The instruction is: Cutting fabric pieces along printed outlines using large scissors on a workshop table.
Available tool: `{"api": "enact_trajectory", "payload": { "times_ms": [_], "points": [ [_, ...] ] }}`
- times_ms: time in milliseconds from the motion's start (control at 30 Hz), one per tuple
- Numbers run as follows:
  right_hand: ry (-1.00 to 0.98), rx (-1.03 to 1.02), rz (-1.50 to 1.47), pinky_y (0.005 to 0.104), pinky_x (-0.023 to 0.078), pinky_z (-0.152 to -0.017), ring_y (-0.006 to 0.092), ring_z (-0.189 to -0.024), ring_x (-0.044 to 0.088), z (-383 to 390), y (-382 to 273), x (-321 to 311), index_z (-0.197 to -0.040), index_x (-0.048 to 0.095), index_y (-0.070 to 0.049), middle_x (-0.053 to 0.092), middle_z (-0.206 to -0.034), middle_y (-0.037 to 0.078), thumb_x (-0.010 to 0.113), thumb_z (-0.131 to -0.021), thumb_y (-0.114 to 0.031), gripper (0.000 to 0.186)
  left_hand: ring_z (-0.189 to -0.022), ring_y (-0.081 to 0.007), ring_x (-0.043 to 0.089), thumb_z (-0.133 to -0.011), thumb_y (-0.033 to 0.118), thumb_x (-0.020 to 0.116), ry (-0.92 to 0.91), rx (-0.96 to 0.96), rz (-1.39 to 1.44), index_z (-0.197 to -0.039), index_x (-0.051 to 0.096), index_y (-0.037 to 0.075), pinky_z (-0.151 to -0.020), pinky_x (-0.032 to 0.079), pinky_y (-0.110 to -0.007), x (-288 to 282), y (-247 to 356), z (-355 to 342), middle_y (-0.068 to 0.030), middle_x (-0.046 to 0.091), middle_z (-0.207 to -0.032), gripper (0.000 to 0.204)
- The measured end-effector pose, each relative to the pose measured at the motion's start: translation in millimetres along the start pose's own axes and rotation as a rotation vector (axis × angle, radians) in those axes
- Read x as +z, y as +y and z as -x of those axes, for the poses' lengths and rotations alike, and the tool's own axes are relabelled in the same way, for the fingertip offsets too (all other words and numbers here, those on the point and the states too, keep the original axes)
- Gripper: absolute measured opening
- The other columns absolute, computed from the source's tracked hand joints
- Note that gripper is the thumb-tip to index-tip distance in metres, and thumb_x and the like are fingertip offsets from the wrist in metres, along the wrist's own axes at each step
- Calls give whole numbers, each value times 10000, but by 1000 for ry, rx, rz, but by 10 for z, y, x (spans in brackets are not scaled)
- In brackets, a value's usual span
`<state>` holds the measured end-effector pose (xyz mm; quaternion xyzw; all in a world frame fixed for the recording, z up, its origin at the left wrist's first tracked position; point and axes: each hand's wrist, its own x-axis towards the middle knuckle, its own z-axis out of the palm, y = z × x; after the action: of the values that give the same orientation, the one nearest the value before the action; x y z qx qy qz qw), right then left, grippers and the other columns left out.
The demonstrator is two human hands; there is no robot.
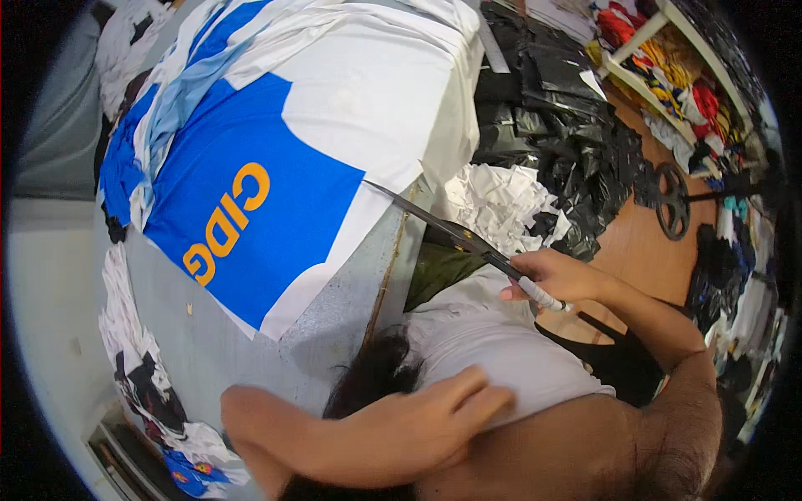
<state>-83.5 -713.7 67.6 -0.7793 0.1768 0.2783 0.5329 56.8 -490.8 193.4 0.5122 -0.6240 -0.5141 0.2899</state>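
We photographed the right hand, right of centre, closed around scissors whose long axis pointed to the upper left. Their tip met the corner of the blue-and-white fabric, which lay left of centre, slanting lower left to upper right. The left hand, lower centre, was loosely bent; blur hid any grip.

Soft light glints on black plastic while the left of the hands blurs and edges bow darkly
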Motion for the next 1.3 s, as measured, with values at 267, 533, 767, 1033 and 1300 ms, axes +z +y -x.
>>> {"api": "enact_trajectory", "payload": {
  "times_ms": [267, 533, 767, 1033, 1300],
  "points": [
    [-3, 57, -130, 288, 351, -522, 107, -597, 409, -26, -17, -40, -756, 534, 1, 463, -618, 50, 686, -776, -396, 425, -765, -297, 572, -837, 162, 577, -102, -759, 392, -1054, 453, 48, -666, 466, -324, 80, 6, 820, -128, 510, -877, 275],
    [-35, 98, -181, 276, 378, -554, 120, -637, 443, 7, -55, -70, -796, 554, 9, 484, -676, 58, 703, -767, -362, 400, -751, -305, 600, -828, 200, 575, -73, -1018, 326, -916, 522, 10, -663, 465, -357, 480, 43, 1252, -171, 597, -837, 216],
    [-77, 194, -377, 223, 464, -490, 70, -578, 537, -6, -106, -8, -859, 528, -7, 533, -742, 22, 714, -773, -191, 276, -726, -416, 565, -723, 141, 533, 84, -873, 340, -774, 609, -46, -611, 451, -443, 844, -74, 1330, -262, 561, -758, 208],
    [-127, 196, -444, 225, 466, -502, 84, -583, 536, 0, -76, -76, -876, 522, 15, 524, -696, 26, 695, -797, -230, 310, -663, -389, 548, -759, 114, 551, -186, -478, 474, -842, 578, -13, -595, 430, -412, 1271, -178, 1757, -225, 569, -740, 154],
    [-146, 196, -479, 244, 490, -518, 95, -623, 545, 2, -10, -92, -918, 523, 24, 532, -759, 39, 679, -807, -189, 287, -802, -260, 618, -905, 234, 515, 123, -146, 622, -915, 605, 26, -707, 478, -322, 504, -261, 1575, -126, 625, -826, 227]
  ]
}}
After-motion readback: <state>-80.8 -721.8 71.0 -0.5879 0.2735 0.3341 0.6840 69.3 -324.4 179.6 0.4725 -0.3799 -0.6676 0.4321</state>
